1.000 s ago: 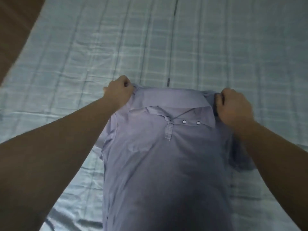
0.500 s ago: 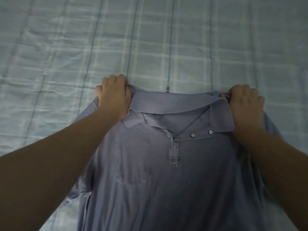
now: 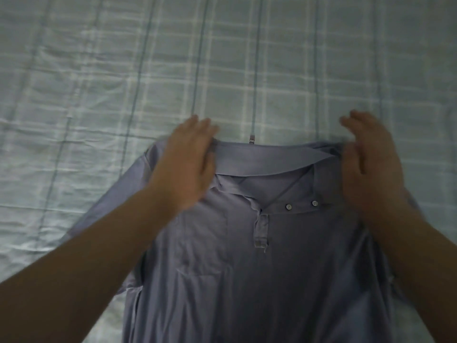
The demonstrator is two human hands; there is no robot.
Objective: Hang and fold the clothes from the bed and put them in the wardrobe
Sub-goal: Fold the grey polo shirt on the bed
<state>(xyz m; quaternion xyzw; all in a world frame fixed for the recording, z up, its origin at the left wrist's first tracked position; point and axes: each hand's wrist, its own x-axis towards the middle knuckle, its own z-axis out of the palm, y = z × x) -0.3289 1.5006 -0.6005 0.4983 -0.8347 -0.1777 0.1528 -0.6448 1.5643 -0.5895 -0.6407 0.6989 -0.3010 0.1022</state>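
The polo shirt lies front-up on the checked bedsheet, its long axis running straight away from the person, collar at the far end and the hem out of sight near the body; so each shoulder sits directly under a hand, the left hand over the left shoulder seam, the right hand over the right, both about equally near; both hands are spread, fingers loose and blurred, gripping nothing that I can see, though whether the palms press the cloth or hover just above it I cannot tell; the shirt is a dull lilac-blue, placket unbuttoned with two pale buttons showing, a chest pocket faintly visible, the left sleeve splayed outward, soft creases across the body; I'd guess the sleeves get folded inward next.
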